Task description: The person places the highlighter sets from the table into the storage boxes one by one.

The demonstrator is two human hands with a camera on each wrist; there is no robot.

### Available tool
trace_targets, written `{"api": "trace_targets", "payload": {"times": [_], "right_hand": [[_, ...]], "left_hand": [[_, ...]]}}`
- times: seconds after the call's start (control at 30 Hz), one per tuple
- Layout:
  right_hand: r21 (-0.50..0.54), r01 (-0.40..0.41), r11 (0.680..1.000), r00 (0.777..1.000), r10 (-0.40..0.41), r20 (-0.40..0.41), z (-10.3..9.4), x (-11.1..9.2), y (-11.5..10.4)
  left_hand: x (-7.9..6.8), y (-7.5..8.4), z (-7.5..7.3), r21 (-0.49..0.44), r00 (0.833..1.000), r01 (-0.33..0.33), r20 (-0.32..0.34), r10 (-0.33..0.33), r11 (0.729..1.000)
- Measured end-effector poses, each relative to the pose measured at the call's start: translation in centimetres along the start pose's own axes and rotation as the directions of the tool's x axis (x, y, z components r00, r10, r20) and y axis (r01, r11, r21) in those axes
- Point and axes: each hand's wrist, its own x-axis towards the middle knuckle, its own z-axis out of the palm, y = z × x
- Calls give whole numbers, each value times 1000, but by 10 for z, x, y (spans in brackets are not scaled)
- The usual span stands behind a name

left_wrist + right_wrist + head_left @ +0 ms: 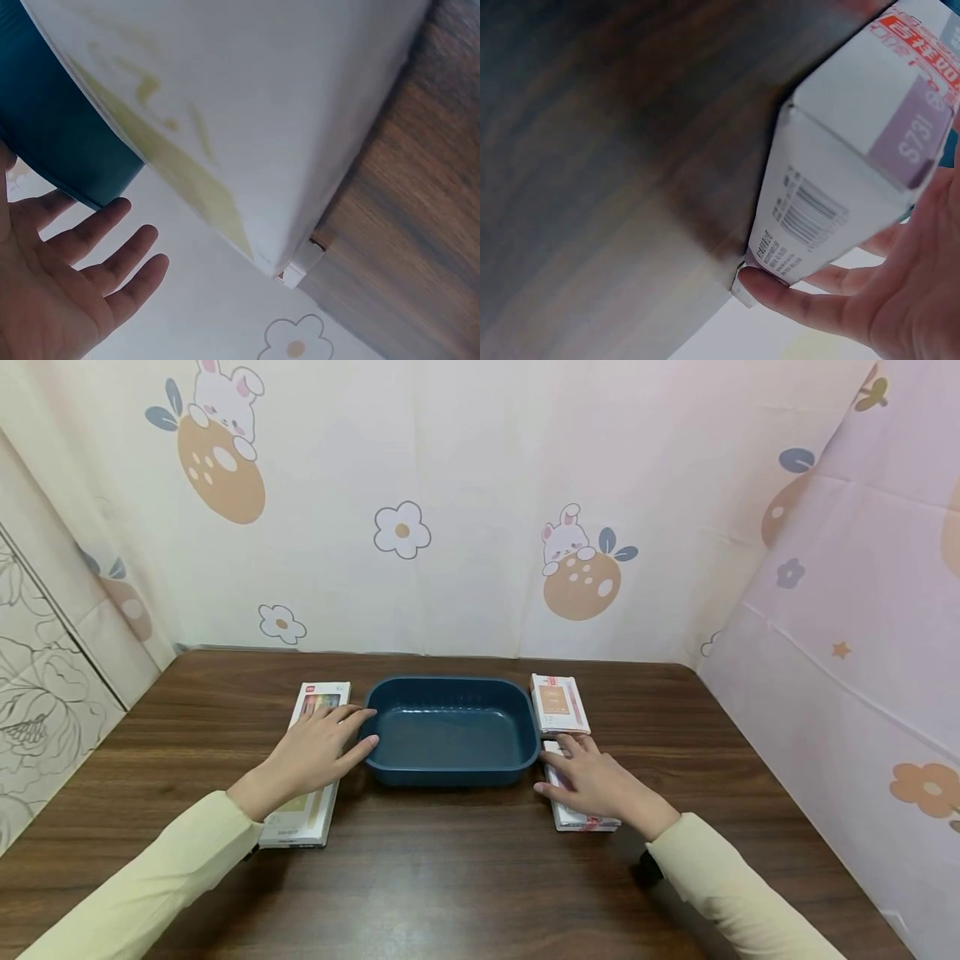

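Note:
A dark blue-green rectangular tray (450,776) sits mid-table, with nothing inside. My left hand (315,750) reaches over a long white box (303,825) with coloured pencils pictured on it. Its spread fingers meet the tray's left rim. On the other side, my right hand (600,783) lies over a small white box (855,120) with a red seal and purple label. Its index finger and thumb point toward the tray's right side, and one finger (802,304) touches the box. A second small white box (565,714) with an orange panel lies just behind.
The brown wood table (465,877) extends in front of the tray and to both sides. A pale curtain (480,460) with rabbit and flower prints hangs behind it, and another printed cloth (847,610) hangs along the right.

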Motion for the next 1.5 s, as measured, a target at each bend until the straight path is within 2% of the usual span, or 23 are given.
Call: {"api": "trace_targets", "payload": {"times": [0.53, 0.93, 1.5], "right_hand": [[-15, 23, 1000, 1000, -23, -7, 0, 3, -1], [6, -26, 1000, 999, 25, 32, -3, 6, -3], [4, -27, 1000, 1000, 27, -3, -10, 7, -3]], "left_hand": [[1, 1, 1, 3, 1000, -17, -13, 17, 1000], [2, 1, 0, 7, 1000, -26, -18, 26, 1000], [3, 1, 0, 14, 999, -27, -30, 28, 1000]]}}
